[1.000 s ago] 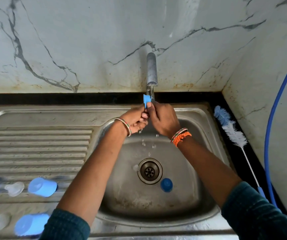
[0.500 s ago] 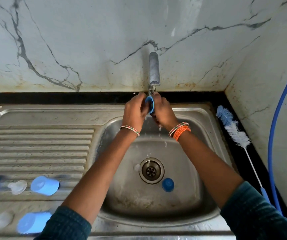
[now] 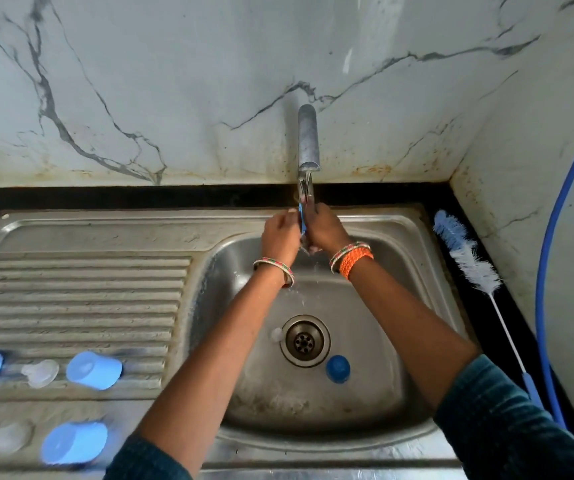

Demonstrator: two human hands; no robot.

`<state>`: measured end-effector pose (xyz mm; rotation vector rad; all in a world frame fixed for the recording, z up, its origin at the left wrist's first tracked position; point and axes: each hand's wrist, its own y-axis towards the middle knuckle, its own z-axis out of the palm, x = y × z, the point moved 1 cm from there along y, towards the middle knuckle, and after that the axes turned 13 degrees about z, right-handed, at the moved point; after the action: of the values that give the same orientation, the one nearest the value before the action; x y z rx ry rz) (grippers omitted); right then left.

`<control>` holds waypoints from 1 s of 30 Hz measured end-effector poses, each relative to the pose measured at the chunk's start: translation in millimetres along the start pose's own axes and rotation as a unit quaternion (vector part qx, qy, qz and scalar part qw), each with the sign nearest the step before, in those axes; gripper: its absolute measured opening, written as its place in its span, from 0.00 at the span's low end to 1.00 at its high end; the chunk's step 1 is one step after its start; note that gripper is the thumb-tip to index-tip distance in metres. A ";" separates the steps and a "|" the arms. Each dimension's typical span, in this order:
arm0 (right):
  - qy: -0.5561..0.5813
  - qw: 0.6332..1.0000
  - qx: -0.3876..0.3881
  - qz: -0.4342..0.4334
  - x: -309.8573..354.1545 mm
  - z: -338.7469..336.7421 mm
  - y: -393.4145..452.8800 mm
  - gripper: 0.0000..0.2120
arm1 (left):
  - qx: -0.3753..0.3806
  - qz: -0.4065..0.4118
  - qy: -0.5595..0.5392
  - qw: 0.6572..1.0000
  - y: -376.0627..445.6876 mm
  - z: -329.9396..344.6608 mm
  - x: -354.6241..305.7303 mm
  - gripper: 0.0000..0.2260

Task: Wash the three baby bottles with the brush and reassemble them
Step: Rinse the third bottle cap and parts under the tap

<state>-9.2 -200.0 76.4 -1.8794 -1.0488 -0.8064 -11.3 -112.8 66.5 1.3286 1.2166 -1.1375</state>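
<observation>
Water from the tap [image 3: 308, 140] runs over a blue ring [image 3: 302, 219] pinched between left hand [image 3: 280, 233] and right hand [image 3: 325, 228].

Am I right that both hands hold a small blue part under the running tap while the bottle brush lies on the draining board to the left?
Not quite. The head view shows the bottle brush on the dark counter right of the sink. The rest holds: left hand and right hand hold the blue part under the tap.

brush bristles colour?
Blue at the tip, white below, on the brush; head view.
</observation>
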 end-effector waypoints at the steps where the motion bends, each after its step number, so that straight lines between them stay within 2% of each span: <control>1: -0.016 1.000 -0.005 -0.026 -4.2 2.3 -0.7 0.16 | -0.018 -0.081 -0.088 0.993 0.7 -2.8 -3.7 0.10; 3: -0.043 0.996 -0.010 -0.083 -12.9 3.1 -4.0 0.10 | -0.035 -0.177 -0.170 0.969 4.3 -10.7 -10.9 0.10; 5: -0.046 0.989 -0.003 -0.138 -17.6 -0.3 -7.9 0.13 | -0.004 -0.199 -0.172 0.965 5.9 -16.6 -16.1 0.09; 6: -0.024 0.990 0.013 -0.138 -17.9 -3.0 -9.9 0.15 | 0.007 -0.193 -0.161 0.968 6.1 -18.2 -17.1 0.08; 8: 0.070 0.993 0.060 -0.078 -15.9 -8.5 -10.2 0.17 | -0.006 -0.165 -0.119 0.979 6.7 -18.6 -13.6 0.11; 10: 0.172 0.978 0.115 0.032 -10.2 -15.1 -10.2 0.15 | -0.029 -0.127 -0.063 0.990 3.3 -16.7 -10.2 0.11; 11: 0.196 0.967 0.142 0.086 -7.0 -18.4 -11.3 0.14 | -0.029 -0.104 -0.039 0.993 0.5 -14.7 -10.1 0.08; 13: 0.163 0.964 0.158 0.138 -4.2 -22.3 -11.6 0.17 | -0.028 -0.081 -0.017 0.996 -5.2 -12.4 -11.9 0.03; 16: 0.141 0.977 0.135 0.086 -6.8 -21.1 -7.3 0.16 | -0.027 -0.141 -0.088 0.986 -5.5 -13.4 -19.1 0.09; 18: 0.109 0.989 0.096 -0.005 -12.7 -18.2 -3.9 0.12 | 0.005 -0.212 -0.143 0.967 0.8 -17.4 -31.3 0.08; 20: 0.074 0.991 0.070 -0.087 -23.9 -12.7 -2.7 0.14 | 0.053 -0.263 -0.131 0.954 8.7 -23.0 -37.9 0.17; 22: 0.087 0.989 0.069 -0.100 -35.0 -3.7 -4.3 0.16 | 0.091 -0.287 -0.119 0.946 12.6 -28.3 -38.6 0.21; 24: 0.133 0.987 0.066 -0.069 -40.8 3.4 -7.2 0.16 | 0.112 -0.294 -0.110 0.943 9.3 -28.6 -35.7 0.19; 26: 0.239 0.967 0.091 -0.001 -33.7 5.5 -13.0 0.11 | 0.093 -0.257 -0.104 0.956 4.0 -24.2 -33.7 0.16; 28: 0.373 0.915 0.133 0.078 -15.4 6.2 -18.5 0.13 | 0.016 -0.154 -0.122 0.980 0.3 -20.0 -32.6 0.13; 30: 0.468 0.860 0.157 0.129 1.1 5.1 -22.0 0.15 | -0.070 -0.065 -0.175 0.980 -6.1 -23.7 -31.4 0.10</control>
<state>-27.4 -188.1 82.5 -1.0709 -0.2675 -1.1261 -18.9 -91.9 99.6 0.9061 1.1104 -1.2900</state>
